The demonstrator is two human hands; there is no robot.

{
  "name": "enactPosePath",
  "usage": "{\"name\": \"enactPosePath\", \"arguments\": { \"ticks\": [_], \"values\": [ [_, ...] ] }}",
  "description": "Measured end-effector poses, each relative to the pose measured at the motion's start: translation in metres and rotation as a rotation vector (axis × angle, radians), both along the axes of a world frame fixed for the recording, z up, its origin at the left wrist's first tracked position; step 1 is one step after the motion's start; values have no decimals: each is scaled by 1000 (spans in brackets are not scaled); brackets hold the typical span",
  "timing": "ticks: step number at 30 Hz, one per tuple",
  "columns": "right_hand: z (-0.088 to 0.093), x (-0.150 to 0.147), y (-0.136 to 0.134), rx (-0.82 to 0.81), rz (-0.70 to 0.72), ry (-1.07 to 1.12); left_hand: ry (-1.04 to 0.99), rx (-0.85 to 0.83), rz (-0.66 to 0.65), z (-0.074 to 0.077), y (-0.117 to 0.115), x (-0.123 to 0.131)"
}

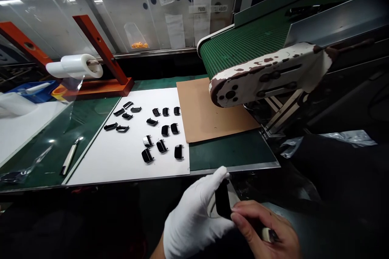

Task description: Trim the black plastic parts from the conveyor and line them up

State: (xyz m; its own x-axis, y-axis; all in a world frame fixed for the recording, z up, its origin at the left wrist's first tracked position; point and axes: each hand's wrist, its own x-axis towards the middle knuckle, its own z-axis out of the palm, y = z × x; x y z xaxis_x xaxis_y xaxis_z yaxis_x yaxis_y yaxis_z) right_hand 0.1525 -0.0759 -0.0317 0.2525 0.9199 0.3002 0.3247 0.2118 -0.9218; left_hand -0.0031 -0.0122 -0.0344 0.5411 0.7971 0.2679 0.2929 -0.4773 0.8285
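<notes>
My left hand [194, 214], in a white glove, is closed round a small glossy black part [223, 202] held upright below the table's front edge. My bare right hand [267, 230] is curled beside it, gripping a dark-handled tool [267, 234] with a pale end; its thumb and fingertips touch the part's lower right side. On the white sheet [121, 158] lie several similar black parts [162, 131], spread in loose rows and some showing shiny faces.
A brown cardboard sheet [209, 117] lies right of the white sheet, under the end of a green conveyor belt [240, 46] with a worn white side plate [267, 75]. A film roll [77, 66] on an orange stand sits back left. A pen-like tool [69, 158] rests on the green mat.
</notes>
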Motion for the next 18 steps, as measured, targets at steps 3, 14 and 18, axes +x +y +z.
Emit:
{"name": "enactPosePath", "arguments": {
  "ticks": [3, 14, 18],
  "values": [
    [5, 4, -1, 31, 55, -7, -17, -52, -12, 2, -3, -1],
    [2, 32, -1, -339, 217, 0, -221, -278, 25, 4, -11, 8],
    [22, 36, 4, -376, 381, -206, -374, -421, -1, 1, -13, 10]
  ]
}}
